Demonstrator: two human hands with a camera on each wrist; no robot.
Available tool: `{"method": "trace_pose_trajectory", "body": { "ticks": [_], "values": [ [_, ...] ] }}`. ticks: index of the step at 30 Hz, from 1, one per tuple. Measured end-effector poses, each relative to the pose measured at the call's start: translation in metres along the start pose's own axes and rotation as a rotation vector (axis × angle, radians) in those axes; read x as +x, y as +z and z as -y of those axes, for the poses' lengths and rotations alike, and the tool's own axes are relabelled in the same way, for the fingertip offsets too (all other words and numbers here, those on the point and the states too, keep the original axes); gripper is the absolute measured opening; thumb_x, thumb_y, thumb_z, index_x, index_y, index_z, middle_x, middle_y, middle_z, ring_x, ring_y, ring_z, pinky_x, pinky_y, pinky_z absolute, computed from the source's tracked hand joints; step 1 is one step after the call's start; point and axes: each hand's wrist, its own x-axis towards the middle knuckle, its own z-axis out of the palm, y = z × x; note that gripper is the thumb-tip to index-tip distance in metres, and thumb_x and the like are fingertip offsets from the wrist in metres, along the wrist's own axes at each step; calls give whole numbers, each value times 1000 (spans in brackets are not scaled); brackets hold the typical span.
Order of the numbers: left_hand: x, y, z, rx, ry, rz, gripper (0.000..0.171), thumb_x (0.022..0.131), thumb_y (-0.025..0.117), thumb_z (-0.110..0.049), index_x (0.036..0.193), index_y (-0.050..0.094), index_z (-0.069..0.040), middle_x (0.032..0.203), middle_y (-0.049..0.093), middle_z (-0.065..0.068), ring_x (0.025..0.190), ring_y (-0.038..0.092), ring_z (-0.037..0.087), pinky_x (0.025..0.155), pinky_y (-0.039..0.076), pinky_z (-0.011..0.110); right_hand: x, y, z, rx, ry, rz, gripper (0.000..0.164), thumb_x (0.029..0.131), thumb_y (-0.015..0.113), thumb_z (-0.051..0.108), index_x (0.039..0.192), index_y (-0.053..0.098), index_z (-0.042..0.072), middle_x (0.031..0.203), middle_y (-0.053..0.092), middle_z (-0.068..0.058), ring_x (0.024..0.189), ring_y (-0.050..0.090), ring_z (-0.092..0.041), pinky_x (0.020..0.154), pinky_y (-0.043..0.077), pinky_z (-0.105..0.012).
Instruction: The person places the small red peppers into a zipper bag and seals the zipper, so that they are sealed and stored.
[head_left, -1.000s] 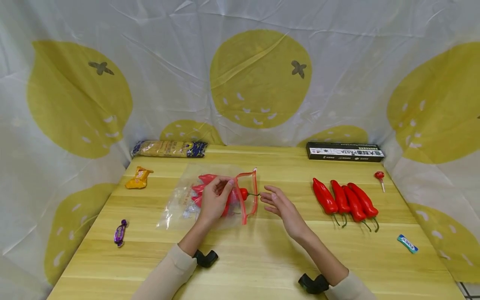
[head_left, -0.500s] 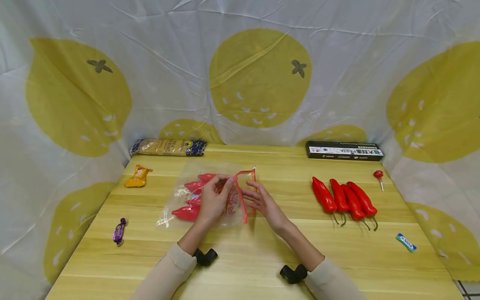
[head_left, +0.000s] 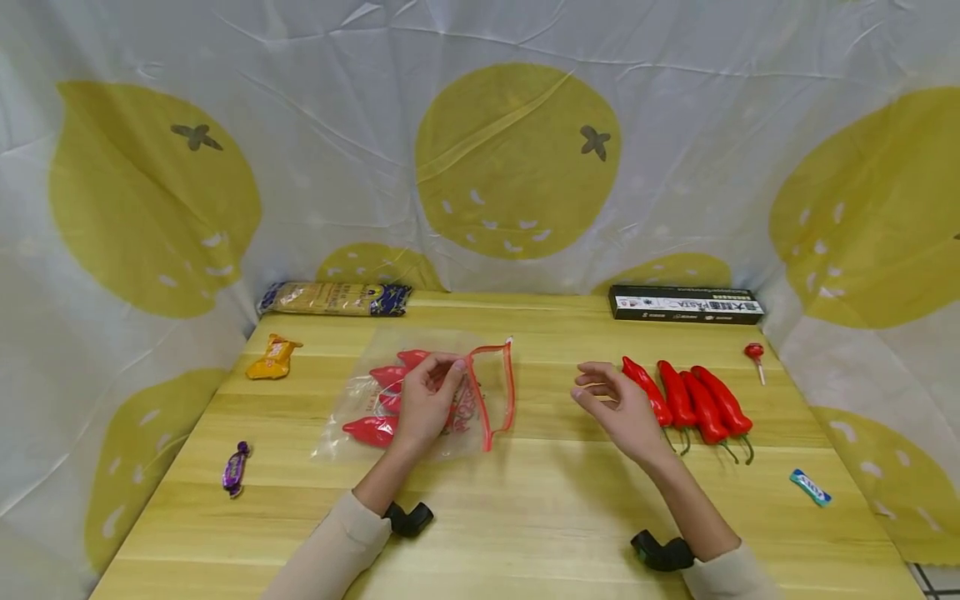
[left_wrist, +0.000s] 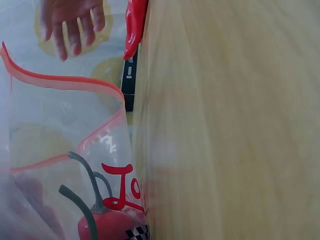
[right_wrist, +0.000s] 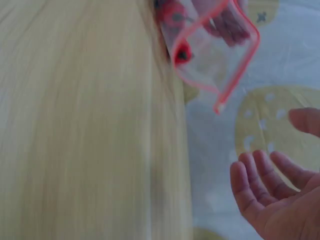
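My left hand (head_left: pixel 426 402) pinches the mouth of a clear zip bag (head_left: pixel 341 433) by its red-edged rim, and the mouth gapes to the right. Inside lie several red chili peppers (head_left: pixel 371 431), their tips to the left; the hand covers part of them. Green stems (left_wrist: pixel 89 172) show through the plastic in the left wrist view. My right hand (head_left: pixel 624 414) hovers with loosely bent fingers and nothing in them. It is just left of several loose red peppers (head_left: pixel 705 408) lying side by side, and partly covers the nearest one.
At the back are a pasta packet (head_left: pixel 333 298) on the left and a black pasta box (head_left: pixel 686 305) on the right. Orange-wrapped (head_left: pixel 274 357) and purple-wrapped candies (head_left: pixel 236 470) lie left. A lollipop (head_left: pixel 754 353) and a small blue-green packet (head_left: pixel 810 487) lie right.
The pepper whose stem poked from the bag's mouth is now farther inside. My right hand went to the mouth, then drew back right toward the loose peppers. My left hand stayed put.
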Motion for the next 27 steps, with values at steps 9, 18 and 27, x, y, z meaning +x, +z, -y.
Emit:
{"method": "trace_pose_trajectory", "body": {
  "ticks": [9, 18, 27],
  "values": [
    [0, -2, 1, -6, 6, 3, 22, 96, 63, -23, 109, 67, -7, 109, 69, 7, 105, 64, 16, 97, 51, 26, -14, -62, -28, -277, 115, -146, 59, 89, 67, 48, 135, 54, 14, 122, 63, -10, 101, 61, -24, 69, 54, -22],
    [0, -2, 2, -12, 15, 17, 22, 95, 63, -23, 108, 67, -6, 109, 68, 7, 106, 64, 16, 94, 51, 22, -16, -78, -43, -530, 126, -217, 60, 83, 76, 42, 125, 61, 2, 108, 67, -16, 82, 57, -23, 63, 45, -25],
    [0, -1, 4, -5, -4, 23, 22, 95, 63, -25, 108, 67, -9, 109, 68, 5, 107, 63, 15, 98, 50, 24, -12, -76, -50, -670, 198, -112, 70, 77, 80, 39, 127, 58, -4, 114, 64, -25, 98, 57, -36, 79, 49, -50]
  ]
}}
